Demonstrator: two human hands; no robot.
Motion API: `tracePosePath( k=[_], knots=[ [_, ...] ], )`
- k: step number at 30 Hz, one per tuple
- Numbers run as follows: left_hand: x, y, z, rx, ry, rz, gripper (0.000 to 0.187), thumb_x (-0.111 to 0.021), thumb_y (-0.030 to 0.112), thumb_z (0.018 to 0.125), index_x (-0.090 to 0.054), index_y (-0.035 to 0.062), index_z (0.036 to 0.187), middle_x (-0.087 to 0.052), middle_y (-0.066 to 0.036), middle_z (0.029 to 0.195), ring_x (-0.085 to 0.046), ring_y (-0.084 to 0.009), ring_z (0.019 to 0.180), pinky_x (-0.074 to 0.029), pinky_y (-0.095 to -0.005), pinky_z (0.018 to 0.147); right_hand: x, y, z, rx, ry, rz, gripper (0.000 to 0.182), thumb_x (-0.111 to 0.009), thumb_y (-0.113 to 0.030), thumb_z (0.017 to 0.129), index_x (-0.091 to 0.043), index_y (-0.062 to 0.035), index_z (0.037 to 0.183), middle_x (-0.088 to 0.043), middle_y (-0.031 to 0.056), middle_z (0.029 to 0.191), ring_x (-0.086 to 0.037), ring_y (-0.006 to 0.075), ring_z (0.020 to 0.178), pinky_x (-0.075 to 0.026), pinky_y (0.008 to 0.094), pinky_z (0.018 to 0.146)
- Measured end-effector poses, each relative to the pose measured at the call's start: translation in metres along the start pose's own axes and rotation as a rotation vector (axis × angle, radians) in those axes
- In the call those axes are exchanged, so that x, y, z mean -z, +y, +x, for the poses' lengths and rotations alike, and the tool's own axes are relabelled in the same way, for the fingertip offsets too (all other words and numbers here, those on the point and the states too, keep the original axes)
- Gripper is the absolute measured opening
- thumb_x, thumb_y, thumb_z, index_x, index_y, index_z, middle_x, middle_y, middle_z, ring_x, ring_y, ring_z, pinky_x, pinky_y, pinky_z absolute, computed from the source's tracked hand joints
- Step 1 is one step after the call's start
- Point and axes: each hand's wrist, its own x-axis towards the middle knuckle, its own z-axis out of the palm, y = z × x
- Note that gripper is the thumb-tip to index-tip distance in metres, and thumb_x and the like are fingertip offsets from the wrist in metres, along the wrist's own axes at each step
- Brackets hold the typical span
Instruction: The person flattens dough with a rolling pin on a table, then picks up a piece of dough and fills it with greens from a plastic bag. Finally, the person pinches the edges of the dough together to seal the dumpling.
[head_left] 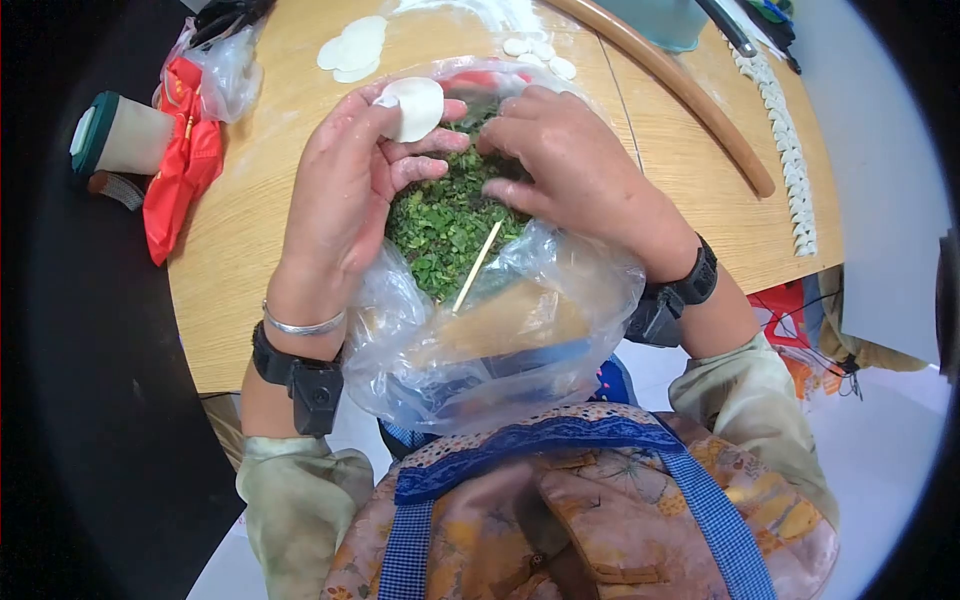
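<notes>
My left hand (345, 165) holds a round white dough wrapper (417, 108) by its left side, between thumb and fingers, over the upper left of the filling. Chopped green filling (440, 225) lies in a container lined with a clear plastic bag (500, 340), whose loose edge hangs toward my apron. My right hand (550, 150) is over the filling's upper right side, its fingers bent and the thumb apart; whether it holds anything is hidden. A pale wooden stick (478, 266) rests slanting on the filling, below my right hand.
Flat wrappers (353, 48) and small dough discs (540, 55) lie at the back. A long rolling pin (680, 90) and a row of folded dumplings (785, 150) are on the right. A jar (130, 135) and red bag (188, 155) sit left.
</notes>
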Motion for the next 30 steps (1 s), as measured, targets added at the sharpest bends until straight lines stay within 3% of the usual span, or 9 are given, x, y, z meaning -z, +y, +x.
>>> tracePosePath(
  k=[5,7,10,11,13,17,25,30],
  knots=[
    [-0.002,-0.002,0.001,-0.002,0.027,0.054,0.033,-0.045,0.017,0.103,-0.051,-0.0045,0.127,-0.067,-0.020,0.115,-0.069,-0.0213,0.096,-0.058,-0.0259,0.077,0.000,0.004,-0.001,0.008,0.032,0.040,0.016,-0.075,-0.014,0.076,-0.068,-0.0053,0.086,-0.065,0.0127,0.081,-0.063,0.0329,0.083,-0.049,0.0449,0.088],
    [0.001,-0.002,0.001,-0.014,0.012,0.047,0.033,-0.046,0.018,0.103,-0.051,-0.0042,0.127,-0.067,-0.020,0.115,-0.069,-0.0212,0.096,-0.058,-0.0261,0.077,0.003,0.003,-0.001,-0.068,0.105,0.233,0.019,-0.075,-0.013,0.076,-0.069,-0.0061,0.092,-0.066,0.0127,0.081,-0.064,0.0315,0.082,-0.049,0.0454,0.082],
    [0.001,-0.002,0.002,-0.025,0.023,0.030,0.030,-0.044,0.014,0.102,-0.050,-0.0046,0.125,-0.067,-0.021,0.113,-0.070,-0.0225,0.094,-0.059,-0.0281,0.078,0.004,-0.001,-0.001,-0.113,0.063,0.342,0.023,-0.076,-0.014,0.076,-0.069,-0.0072,0.097,-0.068,0.0113,0.087,-0.064,0.0312,0.087,-0.048,0.0457,0.083],
    [0.000,-0.001,0.002,-0.029,0.048,0.020,0.027,-0.042,0.010,0.102,-0.049,-0.0052,0.123,-0.067,-0.022,0.110,-0.070,-0.0240,0.093,-0.059,-0.0298,0.079,0.002,-0.002,-0.001,-0.113,0.063,0.344,0.023,-0.076,-0.014,0.076,-0.069,-0.0072,0.097,-0.068,0.0113,0.087,-0.064,0.0312,0.087,-0.048,0.0457,0.083],
    [0.001,-0.003,0.003,-0.037,0.042,0.012,0.026,-0.042,0.010,0.102,-0.049,-0.0050,0.123,-0.067,-0.022,0.110,-0.070,-0.0238,0.092,-0.059,-0.0298,0.079,-0.002,-0.006,-0.001,0.098,0.017,0.141,0.024,-0.076,-0.015,0.076,-0.069,-0.0086,0.098,-0.067,0.0093,0.091,-0.062,0.0309,0.093,-0.046,0.0459,0.085],
    [0.002,-0.004,0.003,-0.055,0.048,0.011,0.025,-0.043,0.010,0.102,-0.049,-0.0044,0.122,-0.067,-0.022,0.108,-0.070,-0.0233,0.091,-0.059,-0.0297,0.078,-0.011,-0.009,-0.001,0.089,-0.026,0.067,0.021,-0.077,-0.016,0.075,-0.069,-0.0093,0.094,-0.065,0.0077,0.094,-0.060,0.0310,0.096,-0.045,0.0452,0.084],
    [0.003,-0.003,0.002,-0.075,0.071,0.024,0.024,-0.044,0.012,0.102,-0.050,-0.0036,0.120,-0.068,-0.021,0.106,-0.070,-0.0229,0.089,-0.059,-0.0297,0.077,-0.006,-0.003,0.003,0.073,0.172,0.126,0.016,-0.075,-0.013,0.074,-0.067,-0.0084,0.087,-0.062,0.0103,0.078,-0.061,0.0323,0.084,-0.044,0.0450,0.082],
    [0.004,-0.004,0.003,-0.070,0.081,0.023,0.023,-0.044,0.012,0.103,-0.050,-0.0028,0.119,-0.068,-0.020,0.105,-0.070,-0.0225,0.087,-0.058,-0.0295,0.076,-0.003,-0.009,0.001,0.107,0.096,0.116,0.016,-0.075,-0.015,0.075,-0.067,-0.0082,0.088,-0.063,0.0099,0.079,-0.061,0.0327,0.086,-0.044,0.0453,0.082]
  ],
)
